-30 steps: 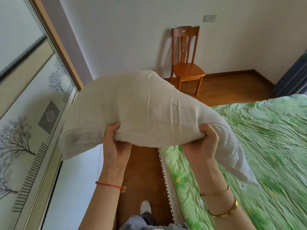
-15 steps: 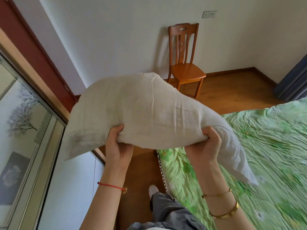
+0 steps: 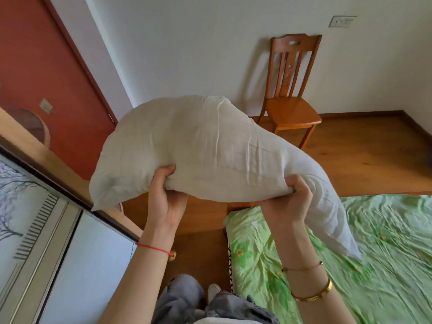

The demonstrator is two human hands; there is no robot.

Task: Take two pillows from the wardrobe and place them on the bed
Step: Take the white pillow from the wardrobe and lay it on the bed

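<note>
pillow (image 3: 210, 148) held aloft, long axis left-right | left hand (image 3: 167, 197), right hand (image 3: 288, 202) clamp near edge | bed (image 3: 385, 242) lower right, nearer right hand

Wardrobe (image 3: 35, 230) left, bed (image 3: 385, 253) right, pillow (image 3: 210, 155) held between, chair (image 3: 292, 94) behind.

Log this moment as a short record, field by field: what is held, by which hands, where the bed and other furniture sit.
held item: white pillow, sagging at both ends
left hand: grips the pillow's near edge from below
right hand: grips the same edge, further right
pillow position: in the air, its right end hanging over the bed
bed: green sheet, lower right
chair: wooden, against the far wall
wardrobe door: at left
</note>
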